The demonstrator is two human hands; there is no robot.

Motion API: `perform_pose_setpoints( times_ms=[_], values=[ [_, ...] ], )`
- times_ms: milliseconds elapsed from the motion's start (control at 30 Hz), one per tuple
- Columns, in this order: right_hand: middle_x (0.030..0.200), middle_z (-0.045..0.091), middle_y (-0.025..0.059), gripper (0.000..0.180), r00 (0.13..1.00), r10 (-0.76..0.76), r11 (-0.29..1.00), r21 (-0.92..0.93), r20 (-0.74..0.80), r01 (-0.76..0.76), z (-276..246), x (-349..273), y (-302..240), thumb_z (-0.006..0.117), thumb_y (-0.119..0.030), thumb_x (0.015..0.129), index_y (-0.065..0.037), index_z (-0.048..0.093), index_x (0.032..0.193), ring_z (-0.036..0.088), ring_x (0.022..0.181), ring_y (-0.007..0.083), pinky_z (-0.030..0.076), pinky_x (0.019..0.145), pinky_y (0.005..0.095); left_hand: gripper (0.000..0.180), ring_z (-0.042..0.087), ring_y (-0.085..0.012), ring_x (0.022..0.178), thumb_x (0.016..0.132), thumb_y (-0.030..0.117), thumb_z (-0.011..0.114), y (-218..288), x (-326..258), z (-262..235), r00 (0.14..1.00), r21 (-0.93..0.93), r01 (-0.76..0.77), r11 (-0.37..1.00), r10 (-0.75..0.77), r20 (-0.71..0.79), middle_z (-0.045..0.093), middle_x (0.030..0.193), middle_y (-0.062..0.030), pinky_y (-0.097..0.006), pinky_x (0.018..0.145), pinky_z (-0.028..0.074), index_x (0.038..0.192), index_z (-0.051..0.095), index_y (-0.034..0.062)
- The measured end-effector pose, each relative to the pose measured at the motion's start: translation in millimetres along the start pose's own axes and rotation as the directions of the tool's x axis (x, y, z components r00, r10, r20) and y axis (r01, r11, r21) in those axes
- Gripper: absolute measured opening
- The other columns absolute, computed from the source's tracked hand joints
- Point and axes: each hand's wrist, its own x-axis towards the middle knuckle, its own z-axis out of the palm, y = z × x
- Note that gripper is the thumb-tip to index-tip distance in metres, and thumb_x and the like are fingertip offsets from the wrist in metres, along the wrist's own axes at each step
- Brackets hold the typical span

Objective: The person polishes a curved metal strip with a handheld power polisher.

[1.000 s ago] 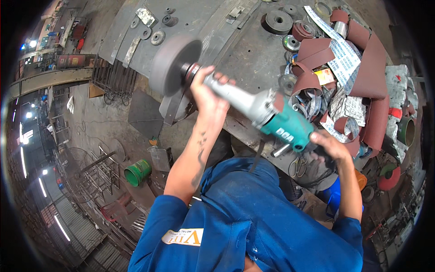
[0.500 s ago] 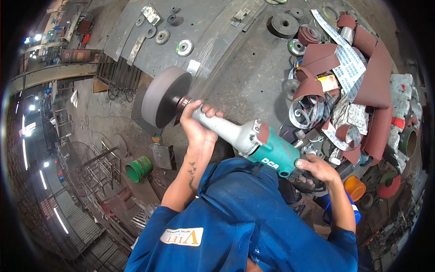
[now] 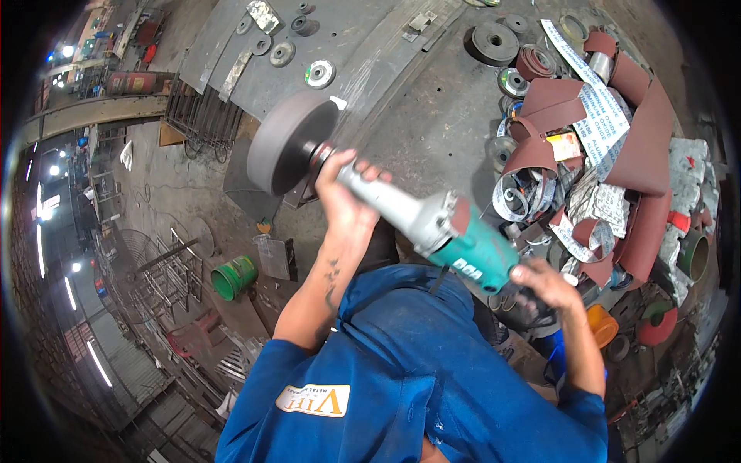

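Note:
A green and grey power grinder (image 3: 475,247) lies slantwise across the front of my body. My left hand (image 3: 349,193) is wrapped round its long grey neck, just behind the wheel. At the rear, my right hand (image 3: 546,287) grips the dark handle end. A broad, dark grinding wheel (image 3: 287,147) sits on the grinder's far left end, its surface smeared as if turning. It hangs over or near the edge of the metal table (image 3: 432,131); whether it touches anything there I cannot tell.
Brown abrasive sheets (image 3: 644,147) and rolls pile up at the right of the table, beside a thick dark disc (image 3: 492,43). Small wheels (image 3: 319,74) and metal strips lie at the back. A green bucket (image 3: 234,278) and wire racks (image 3: 166,274) stand on the floor at left.
The grinder has shifted slightly right, its wheel end rising a little in the picture and its rear end tilting. Both hands keep their grip and move with it.

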Motion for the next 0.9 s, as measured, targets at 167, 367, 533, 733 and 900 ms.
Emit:
perform_pose_setpoints(
  times_ms=[167,367,533,733,900],
  values=[
    [0.06,0.057,0.004,0.066,0.997,0.042,0.997,0.055,0.068,-0.046,8,1,4,0.068,-0.061,0.085,0.003,0.063,0.097,0.053,0.046,0.0097,0.041,0.039,0.0245,0.021,0.05,-0.016,0.055,0.076,0.016,0.067,0,-11,-5,0.998,0.029,-0.019,0.999,0.021,-0.063,0.047,0.065,-0.0004,-0.043,0.061,0.047,0.087,0.05,0.0122],
    [0.068,0.058,0.0065,0.067,0.995,-0.085,0.989,0.119,-0.043,0.09,-31,0,-28,0.065,-0.06,0.088,0.006,0.059,0.101,0.054,0.048,0.0111,0.04,0.038,0.0244,0.022,0.05,-0.0163,0.055,0.076,0.015,0.067,-11,28,56,0.995,-0.044,-0.004,0.999,0.009,0.104,0.048,0.066,-0.0007,-0.044,0.062,0.049,0.089,0.049,0.0119],
    [0.07,0.057,0.0081,0.076,0.989,-0.133,0.989,0.053,-0.065,0.137,-6,-3,-20,0.061,-0.067,0.086,0.008,0.06,0.097,0.054,0.049,0.0123,0.038,0.037,0.0236,0.025,0.051,-0.0168,0.056,0.076,0.016,0.067,-8,19,28,0.994,-0.069,0.012,0.998,-0.004,0.113,0.049,0.067,-0.0015,-0.043,0.062,0.049,0.092,0.049,0.0114],
    [0.062,0.057,0.0029,0.061,0.999,-0.014,0.999,0.039,0.035,0.013,44,0,12,0.066,-0.058,0.087,0.002,0.065,0.097,0.051,0.047,0.0091,0.04,0.041,0.0239,0.018,0.047,-0.0154,0.057,0.077,0.017,0.066,10,-22,-42,0.999,-0.047,-0.025,0.999,0.024,-0.022,0.046,0.067,-0.0004,-0.04,0.064,0.044,0.086,0.052,0.0098],
    [0.06,0.056,0.0018,0.058,0.989,0.026,0.999,-0.042,0.144,-0.02,71,8,36,0.065,-0.059,0.088,0.0,0.064,0.085,0.052,0.047,0.0096,0.04,0.043,0.0255,0.014,0.046,-0.0148,0.057,0.078,0.017,0.064,24,-49,-94,0.998,-0.064,-0.026,0.998,0.022,-0.065,0.046,0.065,-0.0002,-0.038,0.066,0.043,0.085,0.055,0.0094]
  ],
)
